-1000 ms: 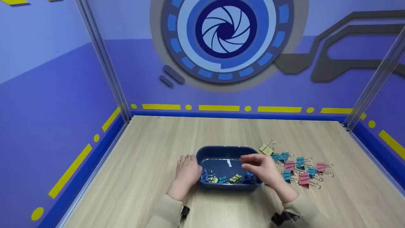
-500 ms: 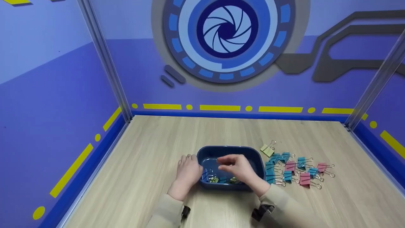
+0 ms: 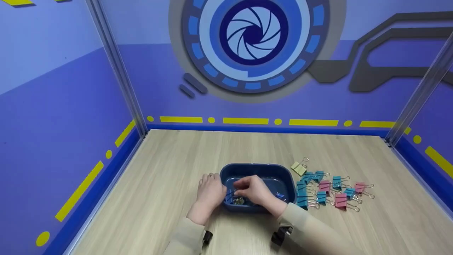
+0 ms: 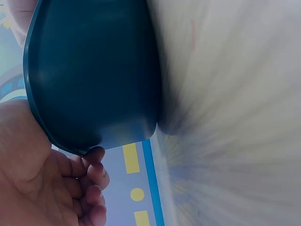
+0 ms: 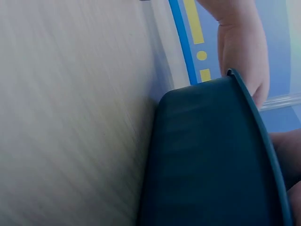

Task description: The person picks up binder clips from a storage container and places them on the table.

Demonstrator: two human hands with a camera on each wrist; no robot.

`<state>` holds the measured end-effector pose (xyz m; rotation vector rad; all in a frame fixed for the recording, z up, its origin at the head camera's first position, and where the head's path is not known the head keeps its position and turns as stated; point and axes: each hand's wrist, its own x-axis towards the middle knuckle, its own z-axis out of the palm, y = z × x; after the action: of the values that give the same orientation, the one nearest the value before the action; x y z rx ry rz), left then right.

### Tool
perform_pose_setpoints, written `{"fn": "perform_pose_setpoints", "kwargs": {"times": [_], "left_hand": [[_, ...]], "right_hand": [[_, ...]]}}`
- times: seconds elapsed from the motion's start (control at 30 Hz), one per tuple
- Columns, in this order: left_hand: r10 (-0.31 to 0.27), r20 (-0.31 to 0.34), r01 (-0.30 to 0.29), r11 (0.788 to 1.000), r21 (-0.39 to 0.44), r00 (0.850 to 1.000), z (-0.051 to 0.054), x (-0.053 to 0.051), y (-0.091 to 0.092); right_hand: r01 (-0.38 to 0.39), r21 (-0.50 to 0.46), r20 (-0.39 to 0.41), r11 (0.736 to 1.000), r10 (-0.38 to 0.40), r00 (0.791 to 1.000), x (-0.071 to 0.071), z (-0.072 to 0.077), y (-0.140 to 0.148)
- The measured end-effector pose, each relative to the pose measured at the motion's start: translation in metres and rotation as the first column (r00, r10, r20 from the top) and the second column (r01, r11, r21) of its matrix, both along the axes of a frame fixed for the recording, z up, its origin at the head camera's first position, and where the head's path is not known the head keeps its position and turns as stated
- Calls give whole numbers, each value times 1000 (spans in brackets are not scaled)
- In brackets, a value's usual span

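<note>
Tabletop [image 3: 177, 152] holds blue tray [image 3: 262, 171], long axis sideways.

And here's the box [image 3: 270, 172], on the table [image 3: 177, 152]: left hand [image 3: 210, 189] at its left rim, right hand [image 3: 253, 189] over its left half, clips [image 3: 239, 200] inside, more scattered to its right, wall [image 3: 254, 110] well behind it.

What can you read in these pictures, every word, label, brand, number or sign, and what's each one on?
There are none to read: no letters or numbers show in any view.
Wall: only a round emblem and yellow dashes and dots, no wording.
Tray: no text on the parts in view; the right hand hides some of the inside.
Clips: too small to tell.
</note>
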<state>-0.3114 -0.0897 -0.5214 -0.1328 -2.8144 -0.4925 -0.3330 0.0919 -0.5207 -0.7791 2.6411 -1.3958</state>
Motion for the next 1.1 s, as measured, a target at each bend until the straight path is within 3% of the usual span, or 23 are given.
{"fn": "perform_pose_setpoints", "kwargs": {"times": [0.27,0.53,0.93,1.1], "left_hand": [[-10,-34,9,1000,-18,999,0,1,0],[-5,-33,4,999,-39,999,-1,0,-1],[-2,-39,1,1000,-17,999,0,0,-1],[5,-23,-5,1000,-2,1000,0,0,-1]], "right_hand": [[2,119,-20,993,1,1000,-2,-1,-10],[-6,177,-32,984,11,999,-4,-1,-15],[25,140,-30,990,-21,999,-6,0,-13],[43,100,20,994,-46,999,-9,0,-8]]}}
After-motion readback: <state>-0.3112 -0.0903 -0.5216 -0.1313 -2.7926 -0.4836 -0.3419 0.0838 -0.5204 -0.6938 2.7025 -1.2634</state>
